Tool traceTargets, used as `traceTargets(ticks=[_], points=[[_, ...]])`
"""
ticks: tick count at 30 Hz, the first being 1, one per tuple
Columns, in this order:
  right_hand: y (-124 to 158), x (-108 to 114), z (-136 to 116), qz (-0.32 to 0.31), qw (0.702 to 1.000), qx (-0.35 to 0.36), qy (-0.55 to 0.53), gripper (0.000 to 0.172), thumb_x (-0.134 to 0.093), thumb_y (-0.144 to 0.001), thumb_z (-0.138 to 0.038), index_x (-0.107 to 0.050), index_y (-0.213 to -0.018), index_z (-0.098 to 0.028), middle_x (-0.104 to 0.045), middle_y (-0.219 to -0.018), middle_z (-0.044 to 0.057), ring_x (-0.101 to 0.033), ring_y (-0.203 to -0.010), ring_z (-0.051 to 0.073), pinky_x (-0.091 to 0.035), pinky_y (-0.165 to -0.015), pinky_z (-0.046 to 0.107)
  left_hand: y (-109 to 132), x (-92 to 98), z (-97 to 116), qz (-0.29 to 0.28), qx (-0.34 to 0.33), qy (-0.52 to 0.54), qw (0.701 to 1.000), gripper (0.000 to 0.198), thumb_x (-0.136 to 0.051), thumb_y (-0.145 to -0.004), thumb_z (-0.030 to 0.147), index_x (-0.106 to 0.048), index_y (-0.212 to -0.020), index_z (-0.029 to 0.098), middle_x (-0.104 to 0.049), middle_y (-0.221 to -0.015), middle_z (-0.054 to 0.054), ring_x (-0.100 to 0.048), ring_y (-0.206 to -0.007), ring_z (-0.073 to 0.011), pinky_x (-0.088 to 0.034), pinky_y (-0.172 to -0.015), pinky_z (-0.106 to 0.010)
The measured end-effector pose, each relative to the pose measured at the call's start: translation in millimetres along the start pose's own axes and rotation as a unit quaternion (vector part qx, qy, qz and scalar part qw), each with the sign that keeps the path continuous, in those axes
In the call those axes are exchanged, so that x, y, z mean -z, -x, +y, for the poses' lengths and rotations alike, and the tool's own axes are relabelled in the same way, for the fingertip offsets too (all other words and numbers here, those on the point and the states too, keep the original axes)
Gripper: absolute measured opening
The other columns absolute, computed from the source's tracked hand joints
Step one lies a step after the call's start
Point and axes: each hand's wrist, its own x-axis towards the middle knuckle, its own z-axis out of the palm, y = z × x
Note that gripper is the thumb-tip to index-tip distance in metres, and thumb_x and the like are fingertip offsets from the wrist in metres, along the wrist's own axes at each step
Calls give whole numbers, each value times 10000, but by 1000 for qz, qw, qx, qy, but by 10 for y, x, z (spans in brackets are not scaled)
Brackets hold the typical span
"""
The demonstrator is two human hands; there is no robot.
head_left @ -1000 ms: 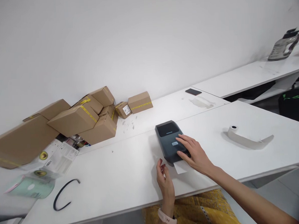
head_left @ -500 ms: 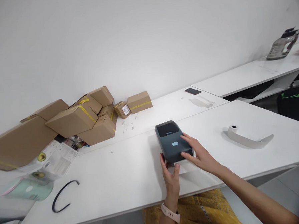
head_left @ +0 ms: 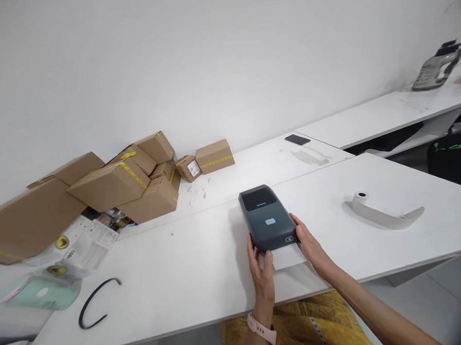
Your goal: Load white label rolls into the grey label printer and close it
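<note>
A dark blue-grey label printer [head_left: 256, 230] stands on the white table in front of me, its lid closed. White paper [head_left: 289, 258] sticks out from its front edge. My left hand [head_left: 262, 274] grips the printer's front left corner, thumb at the front and fingers along the side. On the other side, my right hand [head_left: 312, 249] holds the front right corner, fingers against the side wall; part of its grip is hidden. Farther right lies a white paper roll [head_left: 359, 202] with a long strip unwound from it.
Cardboard boxes [head_left: 107, 184] are piled at the back left beside a mint-green pouch [head_left: 47, 293]. A black curved band [head_left: 83, 306] lies at the left front. Toward the wall is a phone [head_left: 297, 139]; a large bottle [head_left: 436, 69] stands at the far right.
My right hand has moved off the printer's top to its front right side, uncovering the front corner and more of the paper. My left hand has stayed at the front left corner.
</note>
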Motion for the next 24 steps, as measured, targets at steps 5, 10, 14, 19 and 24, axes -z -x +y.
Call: traceTargets(ticks=[5, 10, 14, 19, 24], points=[[-49, -67, 57, 30, 996, 72, 45, 566, -372, -971, -512, -332, -1485, -277, -436, -1482, 118, -419, -1362, 262, -446, -1062, 463, -14, -28, 67, 12, -3, -33, 999, 705, -540, -899, 462, -286, -1517, 238, -300, -1576, -97, -351, -1413, -275, -388, -1107, -342], [-129, 17, -87, -8, 992, 88, 88, 594, -421, -953, -511, -281, -1486, -287, -425, -1474, 123, -443, -1327, 273, -449, -1032, 480, -32, -30, 150, -1, -8, -79, 997, 697, -487, -929, 480, -213, -1536, 276, -181, -1619, -30, -208, -1475, -235, -313, -1157, -317], [-279, 62, -284, 23, 974, 159, 158, 564, -412, -955, -506, -336, -1457, -258, -342, -1521, 135, -289, -1418, 300, -307, -1119, 549, -114, 8, 320, -17, -10, -114, 993, 661, -458, -944, 488, -223, -1532, 296, -167, -1623, -8, -167, -1486, -223, -264, -1181, -329], [-636, -26, -684, 76, 965, 222, 118, 496, -377, -960, -511, -427, -1385, -260, -474, -1422, 119, -432, -1316, 282, -394, -1056, 487, -368, 23, 562, -5, -73, -155, 985, 598, -407, -958, 506, -291, -1509, 306, -243, -1602, 10, -163, -1487, -212, -204, -1204, -363], [-1137, -108, -1083, 109, 963, 223, 105, 496, -296, -966, -546, -547, -1230, -209, -627, -1217, 116, -578, -1108, 276, -464, -918, 419, -498, 38, 453, 41, -62, -142, 987, 590, -390, -961, 517, -350, -1482, 243, -343, -1558, -67, -311, -1437, -206, -306, -1155, -324]])
